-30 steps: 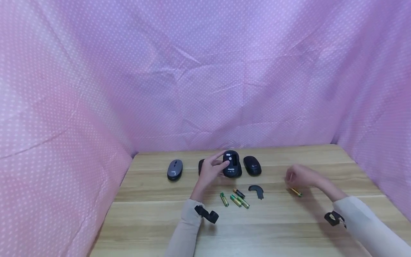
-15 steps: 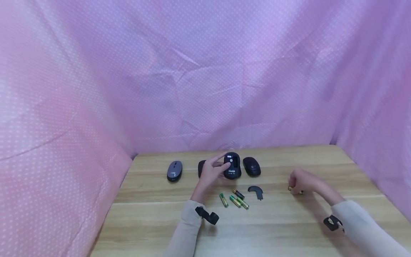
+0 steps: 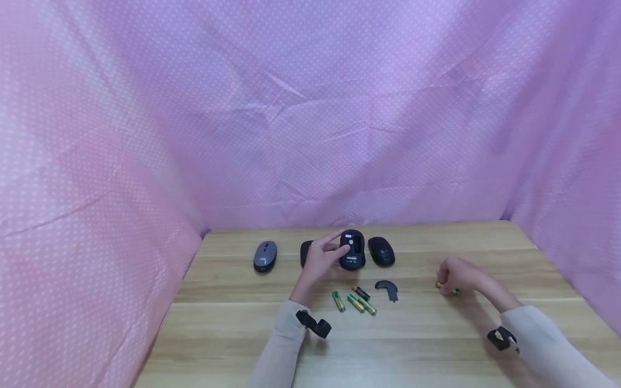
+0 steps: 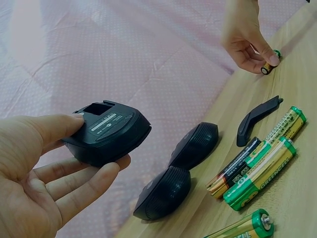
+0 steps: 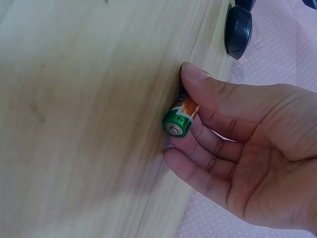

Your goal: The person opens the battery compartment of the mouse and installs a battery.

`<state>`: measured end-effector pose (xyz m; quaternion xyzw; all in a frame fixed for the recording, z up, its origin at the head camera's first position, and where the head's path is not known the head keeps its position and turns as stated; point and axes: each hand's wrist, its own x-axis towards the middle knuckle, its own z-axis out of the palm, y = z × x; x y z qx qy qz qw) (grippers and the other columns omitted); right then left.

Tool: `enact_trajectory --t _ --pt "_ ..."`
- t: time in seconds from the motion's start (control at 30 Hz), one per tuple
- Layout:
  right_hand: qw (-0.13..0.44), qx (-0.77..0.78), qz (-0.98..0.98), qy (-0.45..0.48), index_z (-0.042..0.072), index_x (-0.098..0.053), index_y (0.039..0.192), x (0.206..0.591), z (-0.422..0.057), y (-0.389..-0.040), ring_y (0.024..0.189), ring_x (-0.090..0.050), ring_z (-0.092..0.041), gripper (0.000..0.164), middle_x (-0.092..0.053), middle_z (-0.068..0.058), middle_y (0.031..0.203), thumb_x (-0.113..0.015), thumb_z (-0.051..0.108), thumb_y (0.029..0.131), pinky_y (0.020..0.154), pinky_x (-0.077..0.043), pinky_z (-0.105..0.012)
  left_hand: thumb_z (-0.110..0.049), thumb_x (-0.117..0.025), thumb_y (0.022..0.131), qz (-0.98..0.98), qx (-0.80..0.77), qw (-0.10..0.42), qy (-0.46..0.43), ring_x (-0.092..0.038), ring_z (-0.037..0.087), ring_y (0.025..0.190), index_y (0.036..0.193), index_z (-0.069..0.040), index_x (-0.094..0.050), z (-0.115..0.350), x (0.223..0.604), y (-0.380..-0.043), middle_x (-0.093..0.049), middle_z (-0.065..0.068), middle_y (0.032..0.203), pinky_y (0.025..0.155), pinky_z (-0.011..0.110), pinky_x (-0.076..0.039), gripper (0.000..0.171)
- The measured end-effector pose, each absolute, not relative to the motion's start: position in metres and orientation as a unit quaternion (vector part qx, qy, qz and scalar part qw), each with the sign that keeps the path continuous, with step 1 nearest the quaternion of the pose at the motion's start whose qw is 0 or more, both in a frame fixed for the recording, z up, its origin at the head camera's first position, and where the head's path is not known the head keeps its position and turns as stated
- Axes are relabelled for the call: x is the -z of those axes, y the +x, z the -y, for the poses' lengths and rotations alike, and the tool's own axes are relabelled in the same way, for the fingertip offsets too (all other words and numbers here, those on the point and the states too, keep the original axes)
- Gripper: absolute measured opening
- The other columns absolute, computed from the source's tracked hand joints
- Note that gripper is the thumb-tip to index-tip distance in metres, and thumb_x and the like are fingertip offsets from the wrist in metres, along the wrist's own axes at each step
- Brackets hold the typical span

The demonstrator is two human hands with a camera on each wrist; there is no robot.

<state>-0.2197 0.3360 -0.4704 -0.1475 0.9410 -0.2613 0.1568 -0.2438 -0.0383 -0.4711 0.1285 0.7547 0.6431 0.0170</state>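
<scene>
My left hand (image 3: 320, 261) holds a black computer mouse (image 3: 351, 260) with its underside facing me, thumb on the label side and fingers beneath. In the left wrist view, the battery slot (image 4: 96, 108) of that mouse stands uncovered. At the right of the table, my right hand (image 3: 460, 274) pinches a green and gold battery (image 5: 181, 118) between thumb and fingers, close to the wood. Several batteries (image 3: 356, 303), one of them black and gold (image 3: 361, 292), lie between the hands. Beside them rests a curved black plastic cover (image 3: 388, 288).
A grey mouse (image 3: 265, 256) lies at the left and a black mouse (image 3: 381, 251) right of the held one. Another dark mouse (image 3: 305, 253) is partly hidden behind my left hand. Pink dotted cloth (image 3: 310, 134) hangs around the wooden table (image 3: 233, 334).
My right hand has come down a little at the right and taken the battery lying there between its thumb and fingers. The left hand with the mouse has barely shifted.
</scene>
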Motion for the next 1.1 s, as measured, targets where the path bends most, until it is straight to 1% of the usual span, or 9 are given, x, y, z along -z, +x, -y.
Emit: enact_trajectory --t 0.1,0.2,0.37,0.5,0.67,0.8,0.87,1.0,1.1 --pt "0.150 0.262 -0.943 -0.143 0.005 -0.066 0.073 0.470 -0.337 -0.218 0.063 -0.052 -0.014 0.018 -0.060 0.000 0.068 -0.083 0.000 0.070 0.057 -0.043 -0.025 -0.022 -0.074 0.095 -0.753 -0.645 0.022 0.130 -0.075 0.026 0.094 0.141 -0.025 -0.062 0.036 0.470 -0.244 -0.073 0.021 0.120 0.073 0.060 -0.061 0.048" --pt "0.146 0.264 -0.943 -0.139 0.005 -0.066 0.074 0.472 -0.336 -0.217 0.064 -0.052 -0.015 0.018 -0.060 -0.001 0.069 -0.083 0.000 0.070 0.058 -0.044 -0.026 -0.022 -0.074 0.095 -0.755 -0.643 0.027 0.129 -0.075 0.028 0.091 0.141 -0.024 -0.062 0.036 0.471 -0.243 -0.073 0.022 0.120 0.073 0.060 -0.061 0.048" --pt "0.142 0.260 -0.945 -0.136 0.005 -0.066 0.074 0.473 -0.335 -0.214 0.064 -0.052 -0.014 0.018 -0.060 0.000 0.069 -0.083 0.000 0.071 0.058 -0.044 -0.026 -0.025 -0.074 0.095 -0.759 -0.637 0.030 0.131 -0.074 0.026 0.100 0.142 -0.024 -0.061 0.036 0.472 -0.243 -0.071 0.022 0.123 0.074 0.058 -0.061 0.049" --pt "0.130 0.259 -0.945 -0.155 0.005 -0.067 0.074 0.471 -0.336 -0.213 0.064 -0.052 -0.013 0.016 -0.061 0.000 0.070 -0.082 0.000 0.073 0.058 -0.044 -0.025 -0.025 -0.073 0.096 -0.758 -0.638 0.023 0.136 -0.075 0.029 0.094 0.143 -0.023 -0.061 0.035 0.470 -0.245 -0.071 0.023 0.121 0.072 0.057 -0.062 0.048" --pt "0.120 0.269 -0.939 -0.176 0.003 -0.066 0.077 0.469 -0.334 -0.214 0.065 -0.051 -0.011 0.013 -0.060 0.000 0.071 -0.078 0.002 0.080 0.057 -0.043 -0.024 -0.022 -0.073 0.095 -0.757 -0.640 0.036 0.130 -0.076 0.027 0.087 0.143 -0.024 -0.061 0.034 0.470 -0.244 -0.070 0.023 0.123 0.074 0.059 -0.061 0.049" --pt "0.097 0.303 -0.929 -0.189 -0.001 -0.062 0.089 0.467 -0.325 -0.219 0.072 -0.056 -0.012 0.011 -0.065 -0.006 0.081 -0.071 0.005 0.091 0.060 -0.049 -0.024 -0.021 -0.074 0.095 -0.754 -0.644 0.045 0.121 -0.075 0.022 0.075 0.143 -0.025 -0.061 0.034 0.470 -0.243 -0.072 0.023 0.120 0.076 0.061 -0.060 0.050" --pt "0.091 0.337 -0.918 -0.189 -0.004 -0.061 0.097 0.463 -0.317 -0.221 0.077 -0.061 -0.015 0.012 -0.067 -0.011 0.089 -0.066 0.007 0.095 0.063 -0.054 -0.027 -0.021 -0.074 0.095 -0.753 -0.645 0.043 0.120 -0.074 0.018 0.073 0.143 -0.025 -0.061 0.034 0.470 -0.243 -0.072 0.023 0.119 0.075 0.061 -0.060 0.050" --pt "0.086 0.428 -0.879 -0.194 -0.010 -0.058 0.114 0.453 -0.294 -0.225 0.079 -0.068 -0.024 0.022 -0.069 -0.021 0.096 -0.060 0.006 0.100 0.067 -0.062 -0.036 -0.022 -0.073 0.095 -0.751 -0.647 0.040 0.124 -0.073 0.017 0.071 0.143 -0.024 -0.060 0.036 0.470 -0.244 -0.072 0.023 0.119 0.074 0.062 -0.060 0.050" --pt "0.071 0.480 -0.849 -0.211 -0.016 -0.055 0.123 0.447 -0.275 -0.226 0.076 -0.070 -0.023 0.029 -0.069 -0.026 0.096 -0.059 0.003 0.101 0.066 -0.063 -0.038 -0.022 -0.073 0.096 -0.749 -0.649 0.038 0.126 -0.073 0.017 0.071 0.143 -0.024 -0.060 0.037 0.470 -0.245 -0.072 0.023 0.119 0.074 0.061 -0.060 0.049"
